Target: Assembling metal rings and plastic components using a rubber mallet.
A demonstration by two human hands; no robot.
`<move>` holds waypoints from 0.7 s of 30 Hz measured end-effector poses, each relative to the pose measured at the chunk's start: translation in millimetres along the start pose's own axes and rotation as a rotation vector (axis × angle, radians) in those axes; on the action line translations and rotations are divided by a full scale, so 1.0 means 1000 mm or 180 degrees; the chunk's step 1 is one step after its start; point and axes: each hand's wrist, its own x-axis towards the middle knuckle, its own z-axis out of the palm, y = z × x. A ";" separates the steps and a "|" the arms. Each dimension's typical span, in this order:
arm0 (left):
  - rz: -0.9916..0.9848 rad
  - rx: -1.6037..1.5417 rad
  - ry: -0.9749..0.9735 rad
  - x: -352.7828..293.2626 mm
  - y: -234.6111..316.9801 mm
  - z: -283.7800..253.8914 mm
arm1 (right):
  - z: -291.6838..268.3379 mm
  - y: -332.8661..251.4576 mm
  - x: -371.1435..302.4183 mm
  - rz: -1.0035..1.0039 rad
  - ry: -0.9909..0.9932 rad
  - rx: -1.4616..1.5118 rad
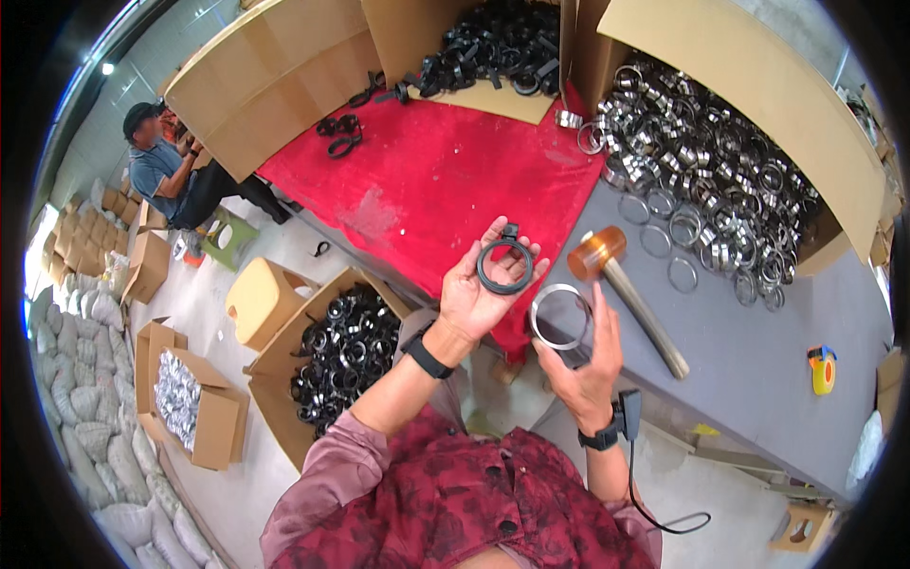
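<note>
Two rings in hand here: the left hand (474, 294) holds one black ring (504, 266) up in front of the red cloth (427, 180), fingers curled around its edge, and the right hand (586, 365) grips one shiny metal ring (559, 317) just beside it, fingers closed on its rim, near the edge of the grey table (758, 360). One mallet (626, 294) with an orange head lies on the table, plus one yellow tape measure (823, 370) far off to the right. Loose metal rings spill out of a cardboard box (758, 95) on the table, way too many to count, same with the black ones piled in the box at the top (493, 43) and the floor box (346, 346). Three or so black rings sit loose on the cloth. Another person (161, 171) sits at the far left, partly cut off by cardboard.
</note>
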 end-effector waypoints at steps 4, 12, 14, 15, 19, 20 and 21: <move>0.0180 -0.0154 0.0172 -0.046 -0.034 0.016 | 0.013 -0.036 0.007 -0.0336 0.0056 -0.0278; 0.0255 0.0053 0.0466 -0.096 -0.045 0.013 | 0.022 -0.060 -0.021 -0.0311 -0.0083 -0.0567; 0.0249 -0.0034 0.0463 -0.103 -0.050 0.015 | 0.020 -0.062 -0.028 -0.0231 -0.0122 -0.0623; 0.0259 -0.0105 0.0440 -0.105 -0.051 0.016 | 0.020 -0.063 -0.030 -0.0237 -0.0126 -0.0643; 0.0402 -0.0005 0.0210 -0.111 -0.056 0.014 | 0.022 -0.062 -0.039 -0.0260 -0.0082 -0.0748; 0.0512 0.0163 0.0117 -0.110 -0.057 0.014 | 0.022 -0.062 -0.040 -0.0266 -0.0085 -0.0750; 0.0621 0.0330 0.0029 -0.110 -0.058 0.016 | 0.023 -0.062 -0.041 -0.0323 -0.0061 -0.0738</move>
